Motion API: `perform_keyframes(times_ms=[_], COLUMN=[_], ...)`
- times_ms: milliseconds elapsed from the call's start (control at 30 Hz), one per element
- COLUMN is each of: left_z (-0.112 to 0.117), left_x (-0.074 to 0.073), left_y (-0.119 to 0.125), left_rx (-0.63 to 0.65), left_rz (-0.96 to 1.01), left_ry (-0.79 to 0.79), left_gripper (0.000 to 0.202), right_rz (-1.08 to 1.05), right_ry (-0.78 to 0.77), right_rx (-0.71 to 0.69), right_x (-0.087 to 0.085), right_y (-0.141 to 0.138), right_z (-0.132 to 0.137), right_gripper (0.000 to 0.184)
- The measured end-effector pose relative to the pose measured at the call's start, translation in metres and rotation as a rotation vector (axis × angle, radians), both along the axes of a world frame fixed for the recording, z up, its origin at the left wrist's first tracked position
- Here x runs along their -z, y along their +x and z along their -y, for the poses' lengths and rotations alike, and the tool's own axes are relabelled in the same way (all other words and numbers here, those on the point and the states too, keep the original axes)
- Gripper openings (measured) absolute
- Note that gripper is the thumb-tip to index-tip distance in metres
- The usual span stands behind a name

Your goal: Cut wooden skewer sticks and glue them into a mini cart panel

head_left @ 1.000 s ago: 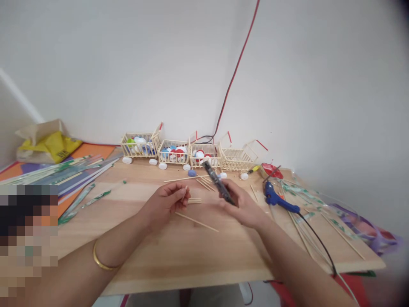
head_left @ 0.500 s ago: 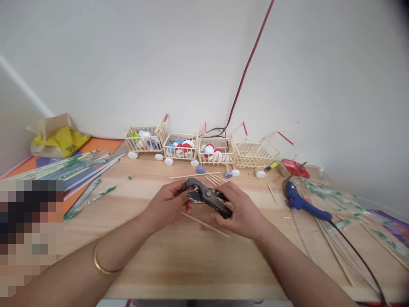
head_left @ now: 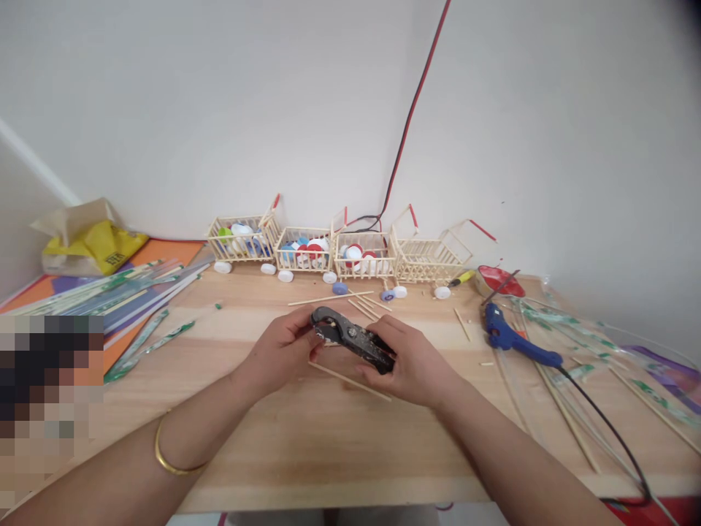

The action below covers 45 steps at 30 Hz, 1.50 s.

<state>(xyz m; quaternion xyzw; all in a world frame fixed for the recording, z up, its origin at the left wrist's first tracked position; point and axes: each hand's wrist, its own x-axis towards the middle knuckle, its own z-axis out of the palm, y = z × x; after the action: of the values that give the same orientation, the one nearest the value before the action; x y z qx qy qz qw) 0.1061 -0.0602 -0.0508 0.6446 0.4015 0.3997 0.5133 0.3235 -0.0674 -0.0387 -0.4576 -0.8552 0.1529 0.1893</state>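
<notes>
My right hand [head_left: 413, 359] grips the handles of a black cutter [head_left: 350, 336], whose jaws point left toward my left hand [head_left: 285, 343]. The left hand's fingers are pinched on a short wooden stick piece right at the jaws; the piece is mostly hidden by fingers and tool. Just below both hands a long thin wooden stick [head_left: 350, 381] lies flat on the wooden board [head_left: 328, 438]. More loose sticks [head_left: 361, 305] lie beyond the hands.
Several small stick-built carts [head_left: 328, 252] with bottle caps line the wall. A blue glue gun [head_left: 515, 340] with black cord lies right, beside a red lid [head_left: 494, 280] and stick wrappers. Coloured paper and a yellow bag [head_left: 93, 241] sit left. A red-black cable climbs the wall.
One second ago the cutter was upright in my right hand, apart from the left. It has tipped down so its jaws meet the stick piece in my left fingers.
</notes>
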Motion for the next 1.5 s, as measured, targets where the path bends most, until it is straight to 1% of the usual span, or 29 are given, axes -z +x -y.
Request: perform_keyframes(times_ms=[200,467,700,900,1100,1200,1400,1500], left_z=[0.000,-0.001,-0.003,-0.003,-0.001,-0.001,0.000,0.000], left_x=[0.001,0.004,0.002,0.003,0.001,0.001,0.001,-0.002], left_y=[-0.002,0.000,-0.002,-0.001,0.000,-0.001,-0.002,-0.003], left_rx=[-0.026,-0.044,-0.034,-0.010,-0.018,-0.021,0.016,0.030], left_rz=[-0.079,-0.010,-0.018,-0.085,-0.078,-0.081,-0.019,-0.049], left_ry=[0.047,-0.048,-0.006,0.047,0.048,0.038,0.046,0.053], left_gripper=[0.011,0.014,0.020,0.023,0.018,0.020,0.022,0.021], right_rz=[0.099,0.155,0.086,0.073,0.071,0.080,0.079,0.072], right_ry=[0.036,0.050,-0.016,-0.021,-0.004,-0.006,-0.008,-0.003], right_rx=[0.015,0.071,-0.012,-0.006,0.000,0.002,-0.003,-0.012], right_x=[0.002,0.013,0.006,0.007,0.007,0.006,0.006,0.006], right_y=[0.001,-0.001,-0.002,0.000,0.000,-0.001,-0.002,-0.002], right_z=[0.002,-0.001,-0.001,-0.001,0.000,0.001,0.002,0.003], right_gripper=[0.019,0.022,0.024,0.022,0.022,0.022,0.021,0.018])
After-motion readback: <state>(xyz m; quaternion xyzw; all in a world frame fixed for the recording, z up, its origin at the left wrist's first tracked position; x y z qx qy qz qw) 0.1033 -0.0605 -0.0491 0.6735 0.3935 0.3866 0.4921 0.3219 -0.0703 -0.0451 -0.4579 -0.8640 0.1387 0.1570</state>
